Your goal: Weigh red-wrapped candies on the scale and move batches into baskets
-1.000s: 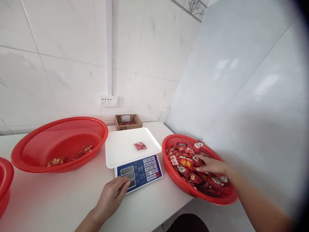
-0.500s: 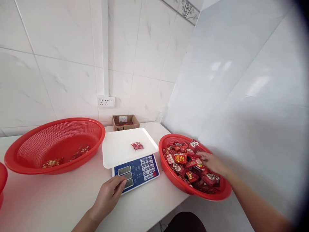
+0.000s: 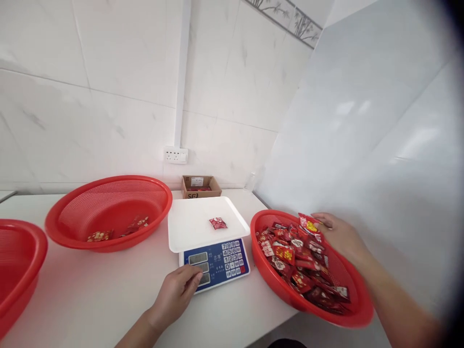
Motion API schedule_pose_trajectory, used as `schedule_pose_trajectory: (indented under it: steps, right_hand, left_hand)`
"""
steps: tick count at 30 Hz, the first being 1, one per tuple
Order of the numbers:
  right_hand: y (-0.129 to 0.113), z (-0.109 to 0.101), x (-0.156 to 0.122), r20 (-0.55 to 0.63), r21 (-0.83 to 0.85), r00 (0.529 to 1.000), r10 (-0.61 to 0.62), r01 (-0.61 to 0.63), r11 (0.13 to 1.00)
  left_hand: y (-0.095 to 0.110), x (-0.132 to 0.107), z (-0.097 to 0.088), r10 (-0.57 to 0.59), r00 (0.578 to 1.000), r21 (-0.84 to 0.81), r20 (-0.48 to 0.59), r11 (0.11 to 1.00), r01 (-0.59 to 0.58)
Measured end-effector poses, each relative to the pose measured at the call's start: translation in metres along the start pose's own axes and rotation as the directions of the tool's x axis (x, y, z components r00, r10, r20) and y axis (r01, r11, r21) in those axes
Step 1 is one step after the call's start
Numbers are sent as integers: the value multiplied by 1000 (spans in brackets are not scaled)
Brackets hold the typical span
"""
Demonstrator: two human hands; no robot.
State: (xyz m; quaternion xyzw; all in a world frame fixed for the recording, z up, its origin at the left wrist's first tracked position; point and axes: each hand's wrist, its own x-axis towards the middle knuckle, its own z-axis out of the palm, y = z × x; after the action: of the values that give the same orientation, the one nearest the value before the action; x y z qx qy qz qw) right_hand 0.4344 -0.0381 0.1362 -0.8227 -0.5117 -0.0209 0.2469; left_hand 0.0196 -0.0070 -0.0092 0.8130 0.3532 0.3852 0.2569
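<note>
My right hand (image 3: 342,237) pinches a small red snack packet (image 3: 309,223) with yellow lettering, above the far side of a red plastic basket (image 3: 263,249). Many more red packets (image 3: 284,252) fill that basket. Closed, with thumb against fingers, my left hand (image 3: 181,290) is at the front left of the blue-panelled scale (image 3: 232,261), over the edge of its displays. Nothing shows between those fingers. One red packet (image 3: 218,223) lies on the scale's white tray (image 3: 192,222).
A second red basket (image 3: 108,193), left of the scale, holds a few packets (image 3: 100,236). Another red basket (image 3: 21,232) is cut off at the left edge. Behind the scale stands a small cardboard box (image 3: 201,186) by the tiled wall. A socket (image 3: 176,155) sits above the table (image 3: 90,295).
My right hand has lifted a packet up from the pile toward the basket's far rim. My left hand stays by the scale. The whole view has shifted, moving things rightward.
</note>
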Motion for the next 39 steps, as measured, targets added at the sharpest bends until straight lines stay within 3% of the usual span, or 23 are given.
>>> schedule_pose_trajectory:
  steps: [3,5,12,15,17,19,22,29,31,35,39]
  right_hand:
    - [-37,19,8,-1,175,1000,-25,24,984]
    - [-65,42,13,52,265,993,-108,90,960]
    - [-163,128,17,59,363,938,-341,298,883]
    - [-187,152,10,121,405,895,-429,350,845]
    - [-194,163,3,182,421,839,-513,406,812]
    - [-193,169,-5,256,403,787,-561,441,802]
    - [-189,173,-13,348,346,761,-547,438,829]
    - [-196,171,-18,305,415,712,-632,498,761]
    - [-196,173,-14,305,409,724,-618,487,772]
    - [-193,177,-4,273,341,805,-527,432,835]
    - [-206,152,-18,102,361,840,-533,468,807]
  left_hand:
    - [2,-1,-1,3,1000,12,-13,1000,-3]
    - [2,-1,-2,8,1000,22,-23,1000,-7]
    - [2,-1,-5,25,998,43,-62,999,-22]
    - [2,0,-6,28,996,53,-79,998,-24]
    - [3,0,-7,33,995,57,-91,998,-28]
    - [3,0,-6,39,994,63,-101,997,-32]
    - [4,0,-5,53,994,72,-92,996,-47]
    - [8,-1,-5,92,994,85,-52,992,-88]
    - [8,-1,-5,86,994,95,-62,992,-80]
    - [7,-1,-5,81,995,104,-65,992,-74]
    - [6,-1,-5,76,995,97,-62,993,-70]
